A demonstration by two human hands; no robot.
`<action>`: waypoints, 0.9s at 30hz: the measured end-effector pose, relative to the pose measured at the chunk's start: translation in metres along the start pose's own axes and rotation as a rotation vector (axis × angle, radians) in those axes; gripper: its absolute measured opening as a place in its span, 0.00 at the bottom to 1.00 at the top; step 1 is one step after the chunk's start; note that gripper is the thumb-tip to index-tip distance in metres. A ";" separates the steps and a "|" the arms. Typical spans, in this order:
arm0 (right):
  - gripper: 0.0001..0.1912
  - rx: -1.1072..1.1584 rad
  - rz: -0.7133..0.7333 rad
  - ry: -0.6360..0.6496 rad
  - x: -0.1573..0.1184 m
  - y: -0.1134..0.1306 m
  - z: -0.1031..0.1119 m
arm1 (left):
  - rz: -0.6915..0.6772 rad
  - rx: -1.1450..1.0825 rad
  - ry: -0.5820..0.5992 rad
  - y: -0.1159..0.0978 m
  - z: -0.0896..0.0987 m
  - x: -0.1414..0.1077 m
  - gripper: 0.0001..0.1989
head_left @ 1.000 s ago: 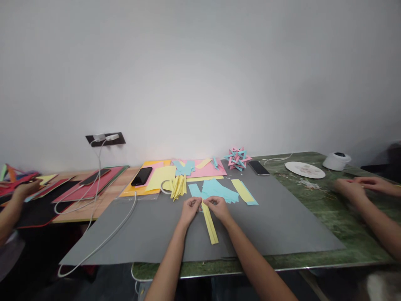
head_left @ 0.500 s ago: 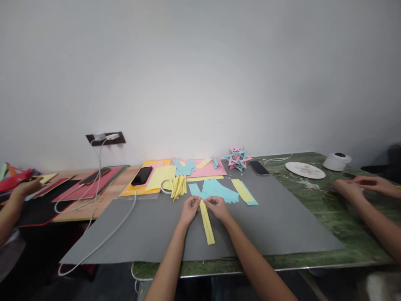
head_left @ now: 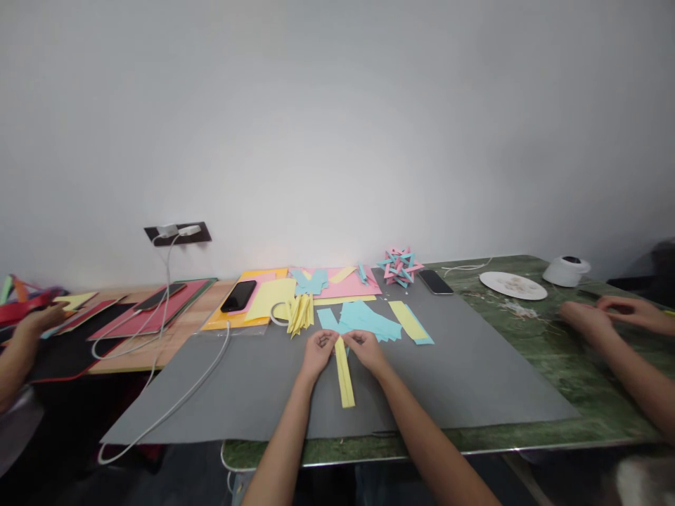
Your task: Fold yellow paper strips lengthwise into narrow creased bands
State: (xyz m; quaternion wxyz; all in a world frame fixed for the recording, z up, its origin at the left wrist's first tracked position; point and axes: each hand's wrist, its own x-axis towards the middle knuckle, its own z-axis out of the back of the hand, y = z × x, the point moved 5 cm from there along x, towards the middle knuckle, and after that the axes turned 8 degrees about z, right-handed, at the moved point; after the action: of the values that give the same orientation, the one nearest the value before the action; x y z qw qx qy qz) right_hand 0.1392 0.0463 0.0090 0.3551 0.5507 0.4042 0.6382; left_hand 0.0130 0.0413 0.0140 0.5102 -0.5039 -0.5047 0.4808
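A creased yellow paper strip [head_left: 344,376] points toward me over the grey mat [head_left: 448,386], its far end pinched between both hands. My left hand [head_left: 319,351] has thumb and fingertips closed on the left side of that end. From the other side my right hand [head_left: 368,349] pinches it too, the fingertips nearly meeting. Just beyond the hands lie fanned light-blue paper strips [head_left: 372,320]. A bundle of folded yellow strips [head_left: 301,314] stands to their left, and a flat yellow strip [head_left: 408,321] lies over blue paper on the right.
A pink and blue folded-paper star ball [head_left: 400,266] sits by the wall, beside a phone [head_left: 435,282]. Another phone [head_left: 239,296] rests on coloured sheets. A white cable [head_left: 195,385] crosses the mat's left side. Co-workers' hands [head_left: 588,320] are at the right, a white plate [head_left: 513,286] behind them.
The near end of the yellow strip has swung slightly left, while both my hands keep their pinch. The co-worker's hands on the right have shifted a little.
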 end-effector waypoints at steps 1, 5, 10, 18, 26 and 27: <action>0.14 0.001 -0.002 0.009 0.000 0.001 0.000 | -0.003 -0.004 -0.007 0.000 0.001 0.000 0.11; 0.12 -0.023 0.007 0.021 -0.001 0.003 -0.001 | -0.009 0.000 -0.020 -0.002 0.001 -0.001 0.12; 0.10 -0.080 0.045 -0.085 -0.002 0.003 0.007 | -0.008 0.038 0.039 0.000 -0.004 0.000 0.14; 0.11 -0.105 0.062 -0.181 0.000 0.004 0.009 | -0.016 0.099 0.058 0.003 -0.004 0.001 0.14; 0.09 -0.111 0.067 -0.213 0.002 0.002 0.010 | -0.015 0.133 0.041 0.003 -0.003 0.000 0.14; 0.09 -0.114 0.068 -0.211 0.002 0.002 0.010 | -0.018 0.135 0.038 0.002 -0.003 0.000 0.14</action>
State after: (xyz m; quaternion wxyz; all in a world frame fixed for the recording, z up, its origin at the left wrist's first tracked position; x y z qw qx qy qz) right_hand 0.1491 0.0483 0.0118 0.4045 0.6072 0.3087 0.6102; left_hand 0.0165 0.0409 0.0119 0.5566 -0.4727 -0.4660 0.4995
